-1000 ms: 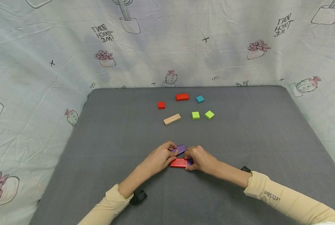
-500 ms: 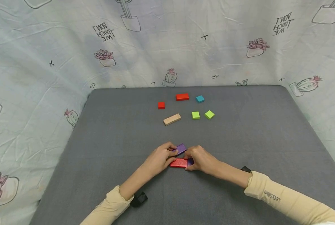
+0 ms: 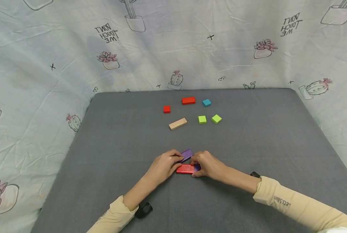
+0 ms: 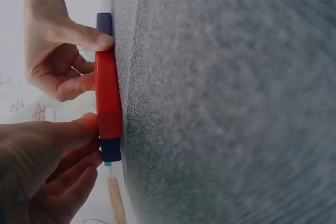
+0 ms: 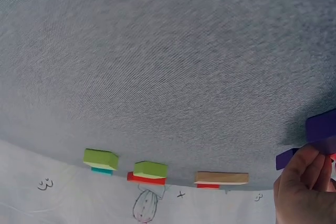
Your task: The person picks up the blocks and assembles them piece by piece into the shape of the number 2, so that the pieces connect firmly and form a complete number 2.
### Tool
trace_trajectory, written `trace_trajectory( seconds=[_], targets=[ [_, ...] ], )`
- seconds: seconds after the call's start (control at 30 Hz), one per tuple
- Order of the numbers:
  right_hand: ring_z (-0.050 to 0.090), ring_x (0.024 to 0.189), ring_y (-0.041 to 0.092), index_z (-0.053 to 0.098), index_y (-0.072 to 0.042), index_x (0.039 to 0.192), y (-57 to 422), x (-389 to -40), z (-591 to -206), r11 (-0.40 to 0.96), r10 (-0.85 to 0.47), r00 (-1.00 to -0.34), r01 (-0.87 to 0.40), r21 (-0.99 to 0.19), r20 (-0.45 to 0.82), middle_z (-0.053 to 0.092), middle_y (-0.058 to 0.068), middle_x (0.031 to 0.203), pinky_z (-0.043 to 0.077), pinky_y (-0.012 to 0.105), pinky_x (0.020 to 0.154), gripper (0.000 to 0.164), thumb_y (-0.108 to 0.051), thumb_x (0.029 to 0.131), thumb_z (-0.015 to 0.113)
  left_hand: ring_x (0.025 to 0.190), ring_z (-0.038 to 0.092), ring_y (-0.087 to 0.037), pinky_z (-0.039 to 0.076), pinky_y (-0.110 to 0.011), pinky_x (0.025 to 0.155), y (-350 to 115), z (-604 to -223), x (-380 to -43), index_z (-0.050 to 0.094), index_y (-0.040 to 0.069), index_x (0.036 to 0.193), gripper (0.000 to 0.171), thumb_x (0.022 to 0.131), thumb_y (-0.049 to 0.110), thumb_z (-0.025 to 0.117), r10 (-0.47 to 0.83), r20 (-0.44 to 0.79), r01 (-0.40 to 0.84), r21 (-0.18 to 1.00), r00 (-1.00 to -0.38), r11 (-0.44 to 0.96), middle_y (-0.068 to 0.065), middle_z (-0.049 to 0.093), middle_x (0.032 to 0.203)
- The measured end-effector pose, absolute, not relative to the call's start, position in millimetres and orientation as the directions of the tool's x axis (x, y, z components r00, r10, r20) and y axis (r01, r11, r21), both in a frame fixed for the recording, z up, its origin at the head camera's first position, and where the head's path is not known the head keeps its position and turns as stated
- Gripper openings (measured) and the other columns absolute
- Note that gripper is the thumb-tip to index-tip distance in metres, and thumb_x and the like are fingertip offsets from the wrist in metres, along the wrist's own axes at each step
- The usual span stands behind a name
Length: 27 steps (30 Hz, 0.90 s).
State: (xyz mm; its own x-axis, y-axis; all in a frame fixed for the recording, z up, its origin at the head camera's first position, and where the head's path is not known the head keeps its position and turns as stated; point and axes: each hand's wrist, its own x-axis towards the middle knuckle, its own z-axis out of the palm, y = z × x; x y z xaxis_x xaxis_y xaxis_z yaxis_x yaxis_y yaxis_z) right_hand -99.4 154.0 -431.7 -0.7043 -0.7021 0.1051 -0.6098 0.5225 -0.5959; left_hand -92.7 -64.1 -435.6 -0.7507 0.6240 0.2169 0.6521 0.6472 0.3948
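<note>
In the head view a red block (image 3: 185, 169) lies on the grey table, a purple block (image 3: 197, 167) against its right end. Behind it, at a slant, lies a second purple block (image 3: 186, 155). My left hand (image 3: 163, 165) rests its thumb at the red block's left end, its loosely bent fingers at the slanted block's near left end. My right hand (image 3: 209, 165) pinches the right-end purple block between thumb and fingers, where it meets the red one. In the left wrist view the thumb of the right hand (image 4: 55, 45) lies on that joint. The right hand partly hides this block.
Farther back lie a plain wooden block (image 3: 178, 124), two lime green blocks (image 3: 202, 119), a small red cube (image 3: 166, 109), a longer red block (image 3: 188, 100) and a blue block (image 3: 207, 103). Behind the table hangs a patterned cloth (image 3: 150, 58).
My left hand's fingers have drawn back slightly to the left, uncovering more of the slanted purple block. The right hand and the blocks have stayed in place.
</note>
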Motion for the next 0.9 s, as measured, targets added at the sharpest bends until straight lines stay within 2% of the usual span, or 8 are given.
trace_trajectory(
  seconds=[0.13, 0.27, 0.4, 0.53, 0.63, 0.77, 0.9],
  targets=[
    [0.050, 0.065, 0.008, 0.065, -0.005, 0.080, 155, -102, -433, 0.490, -0.710, -0.693, -0.614, -0.619, 0.125, 0.061, -0.001, 0.074, 0.043, 0.020, 0.059, 0.035, -0.016, 0.061, 0.091, 0.091, 0.063, -0.014, 0.053, -0.031, 0.074, -64, -434, -92, 0.075, 0.009, 0.100, 0.015, 0.087, 0.015, 0.071, 0.634, 0.219, 0.664, 0.370, -0.742, 0.649, 0.000, 0.062, 0.100],
    [0.056, 0.068, 0.010, 0.067, -0.003, 0.086, 155, -105, -428, 0.484, -0.713, -0.692, -0.600, -0.637, 0.109, 0.065, 0.002, 0.079, 0.047, 0.021, 0.062, 0.041, -0.023, 0.060, 0.091, 0.090, 0.062, -0.014, 0.053, -0.030, 0.072, -64, -432, -91, 0.077, 0.010, 0.096, 0.012, 0.086, 0.014, 0.072, 0.637, 0.215, 0.667, 0.356, -0.740, 0.654, 0.001, 0.061, 0.095],
    [0.061, 0.073, 0.016, 0.069, 0.001, 0.092, 161, -117, -408, 0.506, -0.719, -0.691, -0.597, -0.623, 0.078, 0.069, 0.007, 0.085, 0.050, 0.025, 0.065, 0.041, -0.021, 0.064, 0.090, 0.088, 0.061, -0.013, 0.053, -0.030, 0.070, -64, -430, -92, 0.077, 0.011, 0.094, 0.009, 0.086, 0.014, 0.072, 0.641, 0.223, 0.675, 0.334, -0.735, 0.658, 0.002, 0.060, 0.092],
    [0.064, 0.078, 0.024, 0.070, 0.004, 0.097, 182, -150, -384, 0.534, -0.743, -0.669, -0.624, -0.570, 0.037, 0.070, 0.012, 0.091, 0.052, 0.031, 0.069, 0.036, -0.013, 0.070, 0.086, 0.084, 0.060, -0.013, 0.053, -0.030, 0.067, -63, -429, -92, 0.077, 0.012, 0.091, 0.008, 0.087, 0.013, 0.072, 0.639, 0.233, 0.679, 0.317, -0.733, 0.662, 0.002, 0.058, 0.088],
    [0.064, 0.088, 0.030, 0.069, 0.004, 0.104, 202, -182, -377, 0.547, -0.746, -0.666, -0.629, -0.553, 0.019, 0.068, 0.015, 0.101, 0.053, 0.038, 0.075, 0.038, -0.007, 0.071, 0.083, 0.082, 0.059, -0.013, 0.053, -0.030, 0.066, -64, -428, -92, 0.078, 0.012, 0.088, 0.006, 0.086, 0.014, 0.072, 0.637, 0.238, 0.679, 0.308, -0.733, 0.666, 0.003, 0.057, 0.086],
    [0.060, 0.104, 0.036, 0.066, 0.004, 0.114, 222, -215, -385, 0.581, -0.721, -0.693, -0.616, -0.532, 0.016, 0.062, 0.019, 0.115, 0.050, 0.047, 0.084, 0.047, -0.006, 0.072, 0.083, 0.082, 0.059, -0.012, 0.053, -0.029, 0.065, -63, -427, -91, 0.078, 0.013, 0.085, 0.005, 0.086, 0.014, 0.073, 0.639, 0.235, 0.680, 0.299, -0.732, 0.669, 0.004, 0.057, 0.085],
    [0.055, 0.112, 0.040, 0.064, 0.005, 0.119, 231, -231, -400, 0.612, -0.715, -0.699, -0.613, -0.501, -0.018, 0.058, 0.024, 0.123, 0.047, 0.051, 0.087, 0.054, -0.012, 0.072, 0.084, 0.083, 0.060, -0.012, 0.053, -0.029, 0.066, -61, -426, -91, 0.078, 0.013, 0.085, 0.006, 0.086, 0.015, 0.072, 0.654, 0.222, 0.689, 0.295, -0.723, 0.662, 0.004, 0.057, 0.085]
  ],
)
